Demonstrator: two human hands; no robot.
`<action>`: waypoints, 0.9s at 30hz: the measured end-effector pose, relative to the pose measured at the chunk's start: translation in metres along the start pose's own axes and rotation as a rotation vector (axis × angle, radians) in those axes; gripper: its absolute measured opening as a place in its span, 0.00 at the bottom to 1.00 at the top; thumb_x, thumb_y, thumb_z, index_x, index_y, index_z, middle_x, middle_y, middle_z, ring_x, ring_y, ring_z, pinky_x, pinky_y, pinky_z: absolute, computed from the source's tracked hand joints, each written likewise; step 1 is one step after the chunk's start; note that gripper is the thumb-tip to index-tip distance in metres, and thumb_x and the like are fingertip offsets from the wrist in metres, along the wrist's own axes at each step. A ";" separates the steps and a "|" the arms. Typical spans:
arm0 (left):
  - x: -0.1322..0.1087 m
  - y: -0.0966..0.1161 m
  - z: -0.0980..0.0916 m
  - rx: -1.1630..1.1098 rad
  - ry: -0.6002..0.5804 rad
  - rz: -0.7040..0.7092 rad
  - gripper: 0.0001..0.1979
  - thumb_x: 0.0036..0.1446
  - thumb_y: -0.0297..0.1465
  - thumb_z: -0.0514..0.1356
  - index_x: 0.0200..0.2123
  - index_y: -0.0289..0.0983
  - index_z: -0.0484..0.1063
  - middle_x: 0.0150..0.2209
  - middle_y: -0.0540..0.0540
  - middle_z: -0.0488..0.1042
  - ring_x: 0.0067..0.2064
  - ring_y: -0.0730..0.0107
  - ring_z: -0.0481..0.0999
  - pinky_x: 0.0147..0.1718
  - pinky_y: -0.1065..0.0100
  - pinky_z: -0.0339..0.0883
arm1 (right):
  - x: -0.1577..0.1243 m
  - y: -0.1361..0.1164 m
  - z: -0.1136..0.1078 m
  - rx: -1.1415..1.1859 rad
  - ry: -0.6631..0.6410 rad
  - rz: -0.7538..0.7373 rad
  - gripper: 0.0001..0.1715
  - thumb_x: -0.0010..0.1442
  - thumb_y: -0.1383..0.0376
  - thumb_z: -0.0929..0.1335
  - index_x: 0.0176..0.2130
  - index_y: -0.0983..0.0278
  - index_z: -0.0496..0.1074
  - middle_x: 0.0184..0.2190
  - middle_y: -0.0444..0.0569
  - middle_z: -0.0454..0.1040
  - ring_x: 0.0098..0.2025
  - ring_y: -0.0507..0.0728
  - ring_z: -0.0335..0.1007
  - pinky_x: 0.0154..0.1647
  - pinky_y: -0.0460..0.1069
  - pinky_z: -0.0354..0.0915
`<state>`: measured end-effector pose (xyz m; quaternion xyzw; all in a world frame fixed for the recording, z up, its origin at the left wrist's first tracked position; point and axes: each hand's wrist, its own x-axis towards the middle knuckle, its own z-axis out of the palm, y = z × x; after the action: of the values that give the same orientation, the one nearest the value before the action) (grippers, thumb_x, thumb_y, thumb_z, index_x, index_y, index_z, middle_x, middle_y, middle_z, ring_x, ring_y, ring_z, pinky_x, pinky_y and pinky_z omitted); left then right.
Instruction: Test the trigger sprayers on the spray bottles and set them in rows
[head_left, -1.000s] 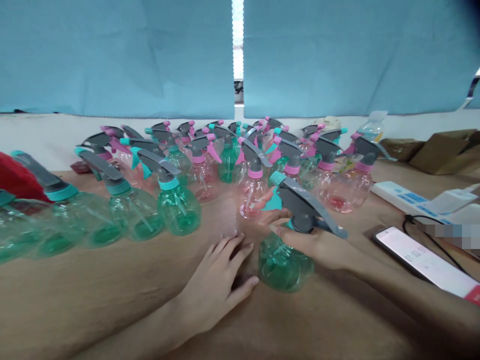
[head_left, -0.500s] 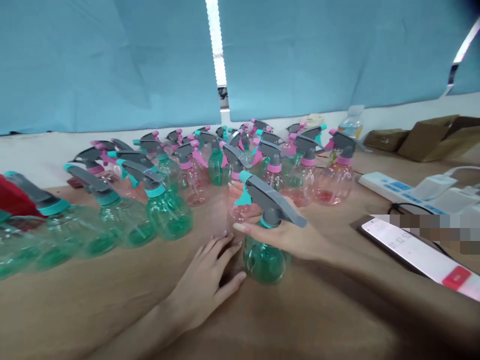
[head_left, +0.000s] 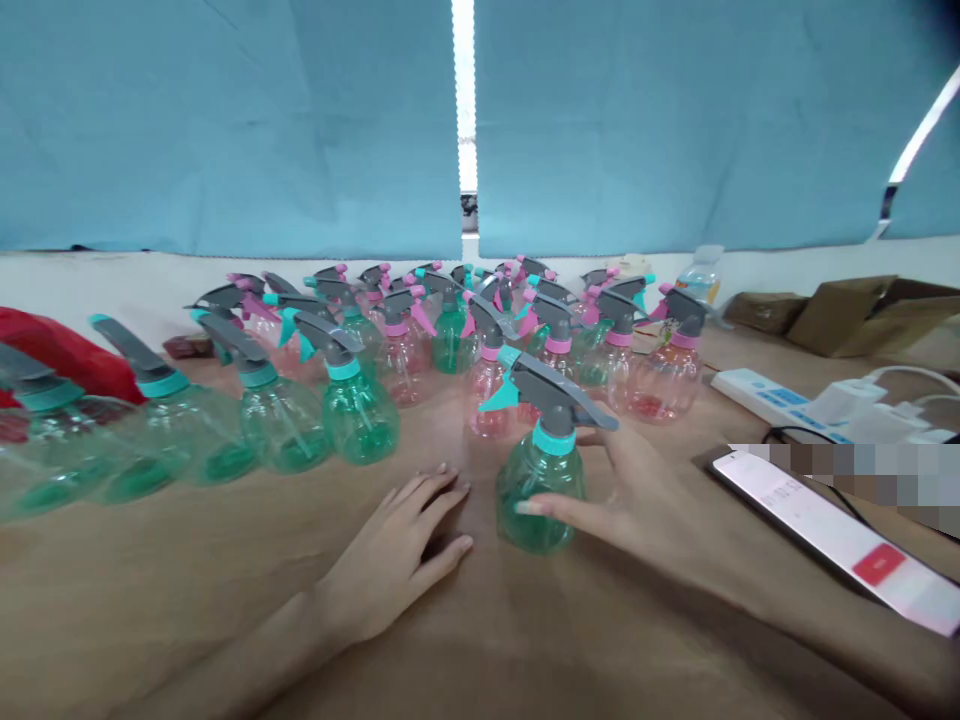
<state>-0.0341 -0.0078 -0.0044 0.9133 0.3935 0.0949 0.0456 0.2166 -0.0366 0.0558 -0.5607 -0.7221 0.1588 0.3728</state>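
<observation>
A clear green spray bottle (head_left: 529,470) with a turquoise collar and grey trigger head stands upright on the table in front of me. My right hand (head_left: 600,500) is closed round its body from the right. The thumb lies across the front, and the other fingers are mostly hidden behind the bottle. To the left, my left hand (head_left: 394,545) rests palm down on the tabletop, fingers apart, holding nothing. A small gap separates it from the green bottle. Just behind the held bottle stands a pink spray bottle (head_left: 489,395).
A row of green spray bottles (head_left: 360,420) runs along the left, beside a red cloth-like thing (head_left: 67,350). More pink and green bottles crowd the back. At right are a phone (head_left: 817,530), a white power strip (head_left: 772,400) with plugs, and a cardboard box (head_left: 847,315).
My right hand has moved down from the bottle's neck to its body, its thumb now across the front. The left hand stays flat. The view has shifted slightly left.
</observation>
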 end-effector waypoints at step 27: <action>-0.034 -0.048 -0.015 -0.113 0.073 0.007 0.18 0.62 0.37 0.55 0.54 0.38 0.65 0.57 0.41 0.65 0.60 0.56 0.60 0.56 0.56 0.55 | 0.082 -0.034 0.091 -0.251 0.075 -0.090 0.33 0.51 0.46 0.68 0.48 0.65 0.69 0.47 0.55 0.73 0.49 0.64 0.68 0.46 0.57 0.64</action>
<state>-0.0944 0.0005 -0.0016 0.9065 0.3859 0.1503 0.0823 0.1209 0.0455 0.0462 -0.5755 -0.7464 0.0292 0.3330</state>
